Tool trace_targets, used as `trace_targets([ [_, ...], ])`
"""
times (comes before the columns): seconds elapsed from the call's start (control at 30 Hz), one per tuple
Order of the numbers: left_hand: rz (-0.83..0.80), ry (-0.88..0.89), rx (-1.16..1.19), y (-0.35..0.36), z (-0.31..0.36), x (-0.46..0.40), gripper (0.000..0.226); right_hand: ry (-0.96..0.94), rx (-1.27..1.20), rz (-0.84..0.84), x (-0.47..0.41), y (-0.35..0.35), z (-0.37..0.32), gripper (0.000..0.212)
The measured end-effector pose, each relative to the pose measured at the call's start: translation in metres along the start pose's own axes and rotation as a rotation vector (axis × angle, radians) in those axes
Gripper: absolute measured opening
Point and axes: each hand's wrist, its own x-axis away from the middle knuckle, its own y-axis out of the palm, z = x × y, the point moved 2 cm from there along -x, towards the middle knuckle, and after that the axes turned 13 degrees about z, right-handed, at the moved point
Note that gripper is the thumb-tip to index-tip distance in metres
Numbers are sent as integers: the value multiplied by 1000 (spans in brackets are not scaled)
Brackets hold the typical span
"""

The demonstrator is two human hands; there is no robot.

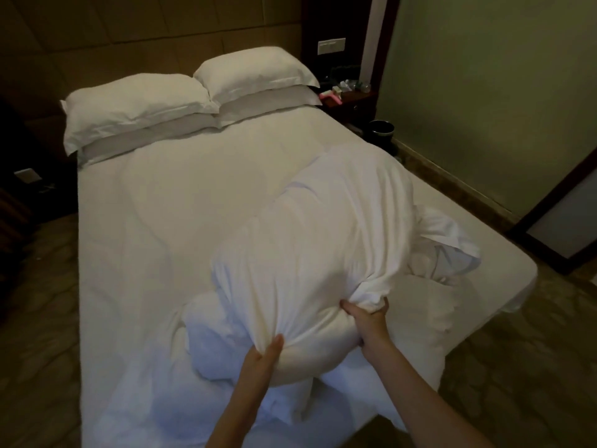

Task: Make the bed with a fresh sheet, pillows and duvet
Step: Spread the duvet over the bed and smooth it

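Observation:
A white duvet (pixel 323 240) lies bunched in a long heap across the right half of the bed (pixel 155 227), which is covered by a white sheet. My left hand (pixel 263 354) grips a fold of the duvet cover at the near end of the heap. My right hand (pixel 368 315) clutches a gathered bunch of the same fabric a little farther right. Two pairs of stacked white pillows (pixel 135 101) (pixel 255 72) sit at the headboard end.
A dark nightstand (pixel 350 97) with small items stands right of the pillows, and a black bin (pixel 381 130) sits on the floor beside it. A green wall runs along the right. Patterned floor surrounds the bed, and a dark door frame (pixel 562 215) is at right.

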Motion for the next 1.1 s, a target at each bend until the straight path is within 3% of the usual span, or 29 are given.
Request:
trace_targets([
  [0.23, -53, -9, -32, -14, -1, -7, 33, -114, 252, -1, 7, 24, -6, 97],
  [0.5, -266, 71, -106, -77, 9, -51, 32, -249, 458, 87, 71, 48, -1, 69],
  [0.6, -329, 89, -79, -122, 10, -72, 45, -332, 516, 116, 119, 71, 1, 59],
  [0.77, -402, -107, -42, -222, -7, -112, 85, -330, 582, 166, 223, 112, 25, 58],
  [0.93, -413, -121, -177, -297, -37, -127, 84, -274, 600, 158, 305, 139, 71, 56],
  [1.1, -371, -82, -243, -305, -59, -115, 66, -333, 627, 165, 329, 133, 98, 49],
])
